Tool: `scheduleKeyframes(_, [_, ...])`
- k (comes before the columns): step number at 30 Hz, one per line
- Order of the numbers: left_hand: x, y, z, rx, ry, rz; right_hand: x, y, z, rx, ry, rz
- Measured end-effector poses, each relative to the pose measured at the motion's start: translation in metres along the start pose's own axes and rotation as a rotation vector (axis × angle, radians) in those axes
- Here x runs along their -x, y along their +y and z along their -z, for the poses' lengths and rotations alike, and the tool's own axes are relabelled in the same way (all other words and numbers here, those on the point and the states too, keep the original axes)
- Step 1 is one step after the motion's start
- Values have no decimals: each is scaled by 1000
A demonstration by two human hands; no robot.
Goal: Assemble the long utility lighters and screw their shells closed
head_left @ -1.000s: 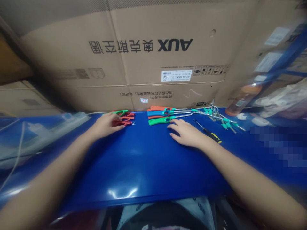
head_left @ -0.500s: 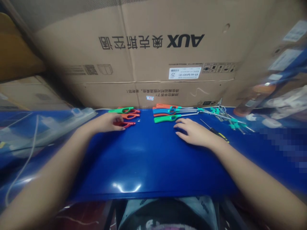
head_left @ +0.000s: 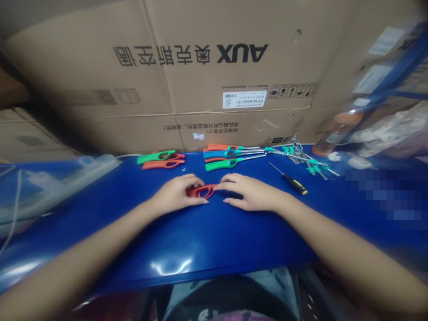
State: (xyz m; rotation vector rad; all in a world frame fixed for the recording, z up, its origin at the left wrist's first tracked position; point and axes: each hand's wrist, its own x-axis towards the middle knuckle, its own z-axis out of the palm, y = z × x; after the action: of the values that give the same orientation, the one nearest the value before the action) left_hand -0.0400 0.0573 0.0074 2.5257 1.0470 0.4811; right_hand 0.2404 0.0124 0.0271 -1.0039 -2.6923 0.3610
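Observation:
My left hand (head_left: 177, 191) is closed around the rear of a red lighter handle (head_left: 210, 192), a long-nosed lighter body with a trigger loop and no metal tube on it. My right hand (head_left: 252, 191) reaches the front tip of that handle with its forefinger, thumb held apart. Behind my left hand lie a green lighter handle (head_left: 152, 157), an orange one (head_left: 154, 165) and a red one partly covered. Further right, several lighters with metal tubes lie together, with a green lighter (head_left: 219, 165) in front and a blue lighter (head_left: 217, 154) behind it.
A black-and-yellow screwdriver (head_left: 294, 183) lies beyond my right wrist. Metal tubes with teal ends (head_left: 312, 166) are heaped behind it. A large cardboard box (head_left: 187, 98) walls off the back of the blue table (head_left: 187, 232). An orange bottle (head_left: 337, 133) stands at the right; clear plastic (head_left: 76, 178) lies left.
My left hand has brought the red lighter handle right and toward me, away from the other handles. My right hand has moved left to its tip. The view has shifted slightly.

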Motion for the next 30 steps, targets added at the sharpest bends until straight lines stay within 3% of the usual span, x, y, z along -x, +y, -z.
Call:
scheduleKeyframes(4, [2, 17, -14, 6, 25, -18, -4, -4, -9, 11, -14, 52])
scheduleKeyframes(12, [8, 17, -2, -47, -30, -72, -2, 6, -4, 41, 7, -1])
scheduleKeyframes(16, [6, 15, -2, -43, -28, -65, 1, 10, 2, -18, 72, -36])
scheduleKeyframes(23, [5, 8, -1, -27, 22, -55, 5, 16, 12, 26, 234, -218])
scheduleKeyframes(30, [3, 5, -2, 15, 4, -33, 7, 7, 14, -4, -68, -139])
